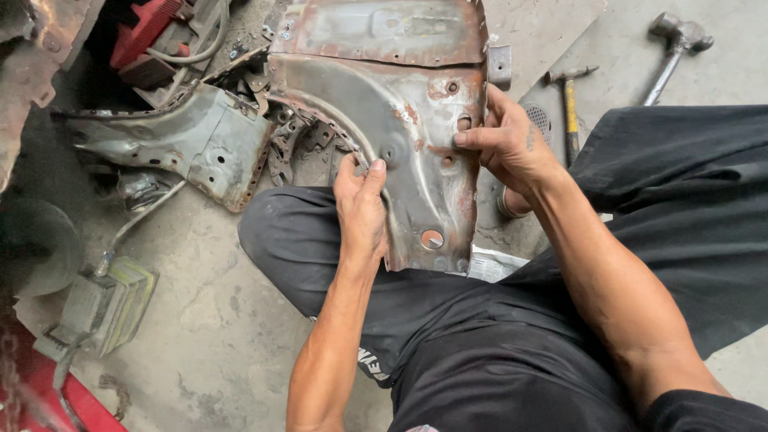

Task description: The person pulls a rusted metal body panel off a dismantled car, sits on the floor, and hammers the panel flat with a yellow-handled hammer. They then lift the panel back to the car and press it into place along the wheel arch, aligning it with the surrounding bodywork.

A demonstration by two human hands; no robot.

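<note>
Both bare hands clamp the rusted sheet-metal panel (416, 136): the left hand (360, 210) curls its fingers over the curved, jagged inner edge, and the right hand (506, 142) pinches the right edge with the thumb pressed on the face near a hole. This panel leans across the person's dark-trousered knees, its lower end resting on the lap and its top reaching toward a grey bracket piece (188, 140) on the concrete floor (208, 320). Bare skin on torn, perforated edges looks risky; a slip or sudden twist could cut the left fingers. 2 hammers (570, 108) (676, 48) lie well apart to the right. A pale, crumpled wrapper (496, 264) peeks out under the panel's lower corner, and a yellowish boxy device (108, 308) with a cable sits at left.
</note>
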